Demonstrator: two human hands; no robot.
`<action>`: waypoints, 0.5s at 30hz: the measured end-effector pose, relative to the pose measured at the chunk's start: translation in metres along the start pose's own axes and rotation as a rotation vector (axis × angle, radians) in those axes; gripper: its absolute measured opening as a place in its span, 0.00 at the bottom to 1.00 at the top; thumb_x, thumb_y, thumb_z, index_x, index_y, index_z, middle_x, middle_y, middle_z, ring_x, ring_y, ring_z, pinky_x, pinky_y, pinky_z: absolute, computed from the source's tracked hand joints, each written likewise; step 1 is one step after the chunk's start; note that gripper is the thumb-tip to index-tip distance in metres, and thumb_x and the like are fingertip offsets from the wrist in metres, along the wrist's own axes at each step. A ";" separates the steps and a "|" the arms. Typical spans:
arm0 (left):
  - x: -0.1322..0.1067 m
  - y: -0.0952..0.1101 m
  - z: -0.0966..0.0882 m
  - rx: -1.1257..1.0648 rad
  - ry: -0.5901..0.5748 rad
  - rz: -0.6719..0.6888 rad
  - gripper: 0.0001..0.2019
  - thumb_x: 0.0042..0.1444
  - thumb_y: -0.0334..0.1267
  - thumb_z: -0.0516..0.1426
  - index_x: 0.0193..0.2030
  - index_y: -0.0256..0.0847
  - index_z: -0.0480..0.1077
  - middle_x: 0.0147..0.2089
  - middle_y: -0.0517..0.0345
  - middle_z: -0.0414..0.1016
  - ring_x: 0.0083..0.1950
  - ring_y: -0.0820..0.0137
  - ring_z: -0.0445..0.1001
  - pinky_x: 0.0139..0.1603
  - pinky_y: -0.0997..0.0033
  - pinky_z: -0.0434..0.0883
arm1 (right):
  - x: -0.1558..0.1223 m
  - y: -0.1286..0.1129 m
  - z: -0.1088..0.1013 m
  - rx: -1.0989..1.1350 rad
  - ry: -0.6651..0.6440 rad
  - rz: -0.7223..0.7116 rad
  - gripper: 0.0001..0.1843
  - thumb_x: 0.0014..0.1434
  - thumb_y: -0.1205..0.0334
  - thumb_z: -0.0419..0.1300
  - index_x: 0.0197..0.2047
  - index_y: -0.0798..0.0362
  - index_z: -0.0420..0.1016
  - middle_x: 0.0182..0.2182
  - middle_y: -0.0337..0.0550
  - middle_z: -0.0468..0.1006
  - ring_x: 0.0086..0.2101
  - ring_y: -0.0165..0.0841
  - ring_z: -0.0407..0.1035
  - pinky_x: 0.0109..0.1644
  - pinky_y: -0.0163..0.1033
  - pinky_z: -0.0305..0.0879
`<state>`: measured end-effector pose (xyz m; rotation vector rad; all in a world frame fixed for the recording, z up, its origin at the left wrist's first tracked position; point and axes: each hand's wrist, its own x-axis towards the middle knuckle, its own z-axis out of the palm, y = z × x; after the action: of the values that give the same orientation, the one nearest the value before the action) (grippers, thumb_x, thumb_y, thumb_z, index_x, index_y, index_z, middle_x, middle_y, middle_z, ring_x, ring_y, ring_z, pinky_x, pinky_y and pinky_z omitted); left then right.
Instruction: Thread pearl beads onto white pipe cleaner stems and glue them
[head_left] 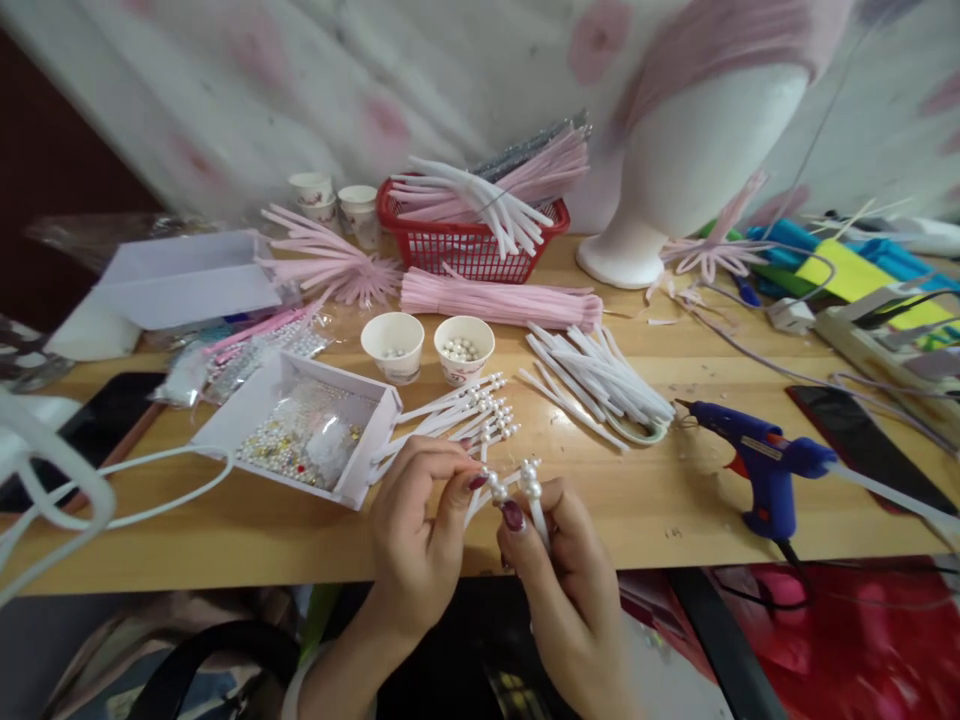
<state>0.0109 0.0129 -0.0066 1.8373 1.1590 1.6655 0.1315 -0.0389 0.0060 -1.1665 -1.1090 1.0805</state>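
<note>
My left hand (pixel 416 525) pinches a white pipe-cleaner stem tipped with pearls (pixel 496 488) over the table's front edge. My right hand (pixel 562 560) is closed round another white stem with pearl beads on top (pixel 531 480). Both stems touch between my fingertips. Just beyond my hands lies a pile of finished pearl-tipped white stems (pixel 465 410). Two paper cups stand behind it, one with few pearls (pixel 393 345) and one with many pearls (pixel 463 348).
A white box of beads (pixel 300 430) sits left of my hands. A blue glue gun (pixel 757 460) lies to the right on the wooden table (pixel 675 520). Loose white stems (pixel 600 380), pink stems (pixel 499 298), a red basket (pixel 469 240) and a white mannequin head (pixel 675 170) stand farther back.
</note>
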 end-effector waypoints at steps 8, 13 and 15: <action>0.006 0.005 -0.005 0.226 0.061 0.286 0.07 0.69 0.27 0.54 0.45 0.43 0.70 0.40 0.58 0.77 0.44 0.68 0.79 0.52 0.68 0.77 | -0.012 -0.004 0.014 -0.023 0.123 0.088 0.16 0.74 0.48 0.56 0.36 0.47 0.64 0.27 0.31 0.60 0.27 0.31 0.53 0.31 0.37 0.53; 0.009 0.004 -0.006 0.261 0.040 0.351 0.09 0.67 0.24 0.54 0.45 0.42 0.69 0.39 0.58 0.74 0.43 0.67 0.76 0.57 0.63 0.75 | -0.013 -0.002 0.018 -0.190 0.199 -0.027 0.13 0.75 0.55 0.54 0.37 0.47 0.65 0.26 0.31 0.61 0.26 0.30 0.55 0.32 0.39 0.52; 0.008 0.005 -0.007 0.228 0.021 0.335 0.10 0.65 0.23 0.54 0.45 0.42 0.68 0.39 0.58 0.73 0.43 0.68 0.75 0.56 0.66 0.74 | -0.013 -0.003 0.020 -0.238 0.214 -0.072 0.12 0.74 0.57 0.53 0.36 0.47 0.64 0.24 0.30 0.59 0.24 0.30 0.53 0.30 0.39 0.51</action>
<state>0.0055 0.0148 0.0036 2.2646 1.1373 1.7926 0.1103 -0.0500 0.0091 -1.3837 -1.1222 0.7621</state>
